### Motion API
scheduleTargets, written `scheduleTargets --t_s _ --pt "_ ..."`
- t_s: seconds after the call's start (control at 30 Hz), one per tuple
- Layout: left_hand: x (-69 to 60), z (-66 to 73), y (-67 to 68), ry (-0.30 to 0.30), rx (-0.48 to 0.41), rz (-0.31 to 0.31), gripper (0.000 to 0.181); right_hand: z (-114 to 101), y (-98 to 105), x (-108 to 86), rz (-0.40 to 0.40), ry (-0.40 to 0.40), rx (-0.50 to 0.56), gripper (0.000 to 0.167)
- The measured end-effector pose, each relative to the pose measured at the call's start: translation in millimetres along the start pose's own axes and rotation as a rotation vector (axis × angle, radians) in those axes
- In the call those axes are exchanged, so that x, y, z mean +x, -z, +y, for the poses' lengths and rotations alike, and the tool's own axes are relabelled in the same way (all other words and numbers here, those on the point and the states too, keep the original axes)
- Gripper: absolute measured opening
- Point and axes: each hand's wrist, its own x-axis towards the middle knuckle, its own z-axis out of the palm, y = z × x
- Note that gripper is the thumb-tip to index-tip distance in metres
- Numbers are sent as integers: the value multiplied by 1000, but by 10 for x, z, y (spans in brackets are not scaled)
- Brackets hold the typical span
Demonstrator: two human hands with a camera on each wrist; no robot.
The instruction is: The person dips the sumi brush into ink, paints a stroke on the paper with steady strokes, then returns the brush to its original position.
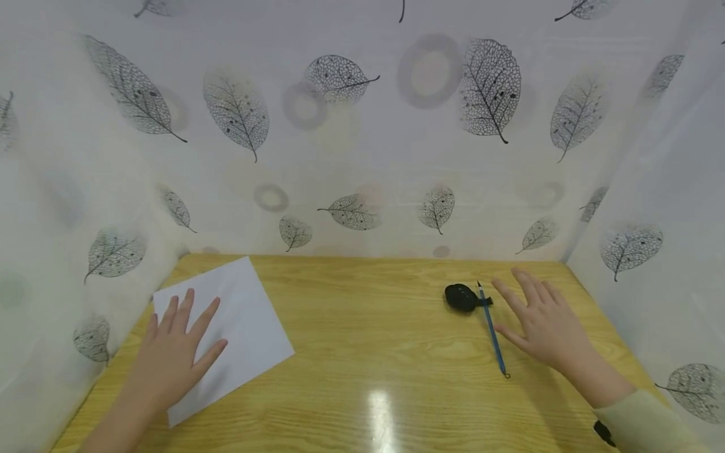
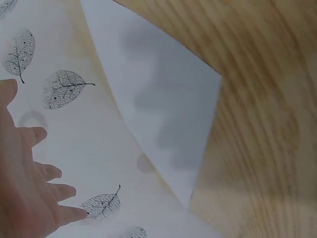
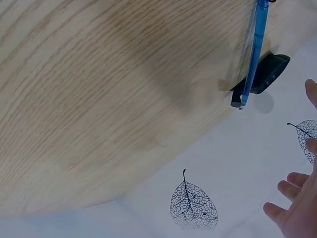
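A white sheet of paper [image 1: 249, 321] lies at an angle on the left of the wooden table. Over it the left hand [image 1: 172, 362] is held with fingers spread, casting a shadow on the paper [image 2: 163, 89]; in the left wrist view this hand [image 2: 29, 183] appears above the sheet. On the right, a blue brush [image 1: 494, 336] with a dark tip rests across the small end of a black object [image 1: 461, 297]. Just right of the brush hovers the right hand [image 1: 546, 324], fingers apart and holding nothing. The right wrist view shows the brush [image 3: 256, 49] and the hand [image 3: 299, 198] apart.
Light curtains with a leaf print [image 1: 362, 157] stand behind the table [image 1: 368, 327] and along both sides. Part of another black object [image 1: 604, 433] shows beside the right sleeve [image 1: 646, 421] at the lower right.
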Motion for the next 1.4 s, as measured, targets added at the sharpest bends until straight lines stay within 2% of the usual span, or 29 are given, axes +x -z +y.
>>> scheduleTargets --t_s 0.1,0.3,0.33,0.47,0.53,0.6,0.73,0.87,1.03,1.23,1.33,1.4 --pt "-50 -45 -9 4 6 -18 73 19 -32 4 18 34 3 80" --pt "-112 -122 -34 12 23 -43 70 86 -131 2 57 112 -17 92" --pt "-116 -134 -42 13 32 -42 70 99 -150 -4 59 129 -20 91" --pt "-141 -167 -62 9 53 -33 69 117 -189 -31 28 193 -8 66" --pt "-152 -182 -68 6 55 -41 69 117 -205 -46 10 222 -17 71" --pt "-162 -199 -72 9 52 -61 68 111 -218 -58 -2 247 -30 81" --pt "-182 -225 -80 20 57 -105 69 106 -244 -75 3 306 -53 81" --pt "-199 -245 -93 29 68 -144 69 87 -272 -78 17 351 -31 78" --pt "-212 -277 -133 42 59 -207 70 57 -315 -85 41 375 -1 77" --pt "-247 -316 -195 46 55 -238 70 46 -377 -97 67 395 15 74" --pt "-256 -328 -216 48 54 -265 70 50 -406 -107 89 419 30 62" --pt "-260 -327 -225 50 53 -287 71 50 -425 -112 100 432 33 42"
